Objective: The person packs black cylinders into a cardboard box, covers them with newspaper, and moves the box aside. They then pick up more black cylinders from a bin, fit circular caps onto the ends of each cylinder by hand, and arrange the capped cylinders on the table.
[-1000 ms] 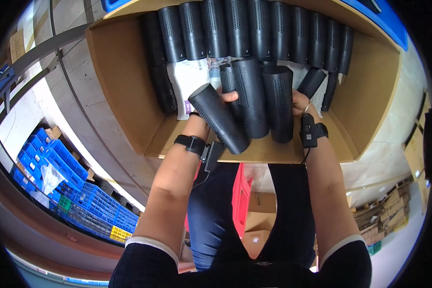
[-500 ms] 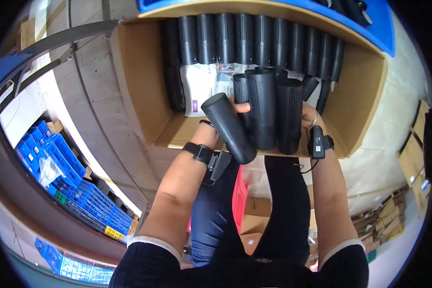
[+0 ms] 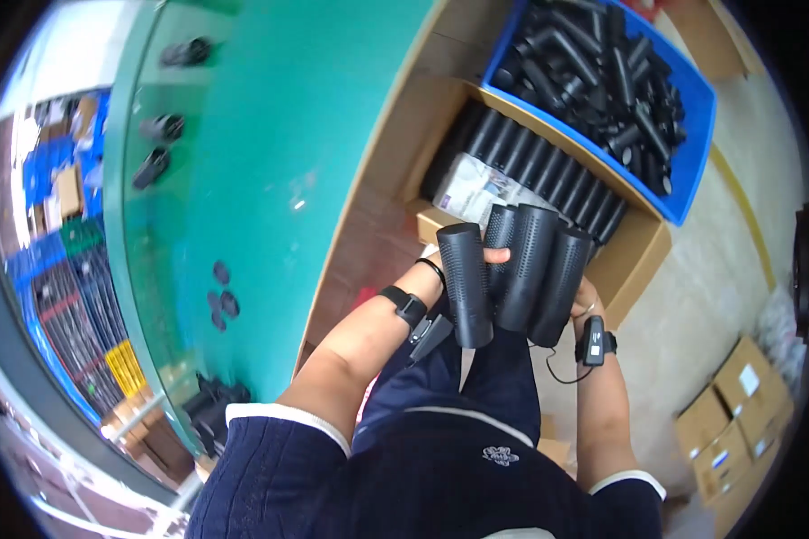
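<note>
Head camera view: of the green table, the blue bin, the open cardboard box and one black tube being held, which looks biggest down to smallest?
1. Green table, by far the largest.
2. Cardboard box and blue bin: look alike in size, and the box is partly hidden, so unranked.
3. Black tube in the left hand, the smallest.

The setting is a factory or assembly workshop. A green tabletop [image 3: 270,180] carries small black parts. Beside it, a cardboard box [image 3: 634,260] holds black tubes in an ordered row, and a blue plastic bin [image 3: 688,175] holds loose black tubes. Further cardboard cartons [image 3: 733,422] stand on the concrete floor [image 3: 737,260]. Stacked blue crates [image 3: 40,180] line the far left.
</note>
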The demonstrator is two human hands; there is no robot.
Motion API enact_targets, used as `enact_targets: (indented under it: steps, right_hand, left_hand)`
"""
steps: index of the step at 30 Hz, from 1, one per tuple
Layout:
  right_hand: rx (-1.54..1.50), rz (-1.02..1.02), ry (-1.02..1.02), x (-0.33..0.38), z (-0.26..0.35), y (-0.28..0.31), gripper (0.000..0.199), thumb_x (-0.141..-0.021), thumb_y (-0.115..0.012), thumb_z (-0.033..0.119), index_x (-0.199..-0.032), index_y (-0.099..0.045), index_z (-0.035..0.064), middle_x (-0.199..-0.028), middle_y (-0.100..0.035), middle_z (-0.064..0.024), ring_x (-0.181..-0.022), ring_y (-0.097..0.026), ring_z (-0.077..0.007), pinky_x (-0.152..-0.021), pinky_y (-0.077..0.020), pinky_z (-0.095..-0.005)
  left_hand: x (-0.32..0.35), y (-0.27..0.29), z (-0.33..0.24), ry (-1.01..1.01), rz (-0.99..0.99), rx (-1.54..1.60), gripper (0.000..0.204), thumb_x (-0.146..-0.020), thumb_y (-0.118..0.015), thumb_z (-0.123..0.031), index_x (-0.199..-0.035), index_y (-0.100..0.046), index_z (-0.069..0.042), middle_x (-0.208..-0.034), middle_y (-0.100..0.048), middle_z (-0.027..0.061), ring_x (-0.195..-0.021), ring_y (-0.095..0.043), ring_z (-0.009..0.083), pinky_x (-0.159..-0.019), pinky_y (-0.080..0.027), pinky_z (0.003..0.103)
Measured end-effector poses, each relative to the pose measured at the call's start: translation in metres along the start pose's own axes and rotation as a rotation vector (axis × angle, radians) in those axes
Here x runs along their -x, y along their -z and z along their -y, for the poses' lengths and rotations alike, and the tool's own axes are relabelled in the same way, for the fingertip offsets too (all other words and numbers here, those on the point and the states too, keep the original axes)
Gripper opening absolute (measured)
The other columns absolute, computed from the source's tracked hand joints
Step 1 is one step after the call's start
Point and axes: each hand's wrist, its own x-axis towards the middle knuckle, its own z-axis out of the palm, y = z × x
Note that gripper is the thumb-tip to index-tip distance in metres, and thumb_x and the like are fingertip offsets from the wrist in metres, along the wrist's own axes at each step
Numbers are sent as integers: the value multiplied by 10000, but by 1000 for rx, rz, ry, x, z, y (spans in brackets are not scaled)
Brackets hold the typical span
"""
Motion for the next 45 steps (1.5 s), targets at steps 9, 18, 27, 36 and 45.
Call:
enact_targets:
  steps: [9, 18, 27, 36, 45]
  right_hand:
    - [109, 75, -131, 37, -90, -77, 515, -727, -812, 182, -1161, -618, -15, -1141, -658, -138, -997, -664, -243, -884, -556, -415]
    - [280, 198, -276, 9, -86, -247, 528, -716, -832, 180, -1162, -625, -15, -1170, -649, -145, -1033, -653, -237, -919, -538, -414]
    - [558, 238, -508, -120, -90, -385, 446, -841, -727, 233, -1192, -592, -9, -1181, -639, -129, -1053, -634, -233, -932, -514, -399]
    - [815, 490, -848, -274, -103, -516, 573, -906, -643, 253, -1367, -419, -4, -1364, -505, -170, -1244, -505, -301, -1070, -378, -476]
    - [1236, 310, -941, -325, -105, -589, 679, -836, -731, 344, -1365, -443, 30, -1328, -536, -128, -1192, -531, -257, -1023, -408, -433]
  left_hand:
    - [208, -14, 36, -300, -132, -169, 619, -691, -849, -401, -1111, -649, 7, -958, -685, 100, -861, -648, 194, -767, -519, 338]
    - [347, 0, -24, -425, -41, -47, 763, -723, -829, -364, -1345, -501, -66, -1267, -573, 118, -1180, -532, 249, -1011, -414, 373]
    - [415, 63, -42, -606, -59, 397, 753, -827, -732, -365, -1433, -360, -118, -1321, -513, 115, -1171, -537, 256, -953, -470, 414]
    - [384, 158, -70, -850, -52, 669, 763, -786, -721, -503, -1335, -464, -41, -1255, -587, 138, -1155, -556, 308, -1007, -434, 477]
    - [377, 181, -112, -961, -52, 667, 948, -720, -758, -536, -1420, -358, -38, -1380, -483, 144, -1231, -511, 297, -1038, -436, 430]
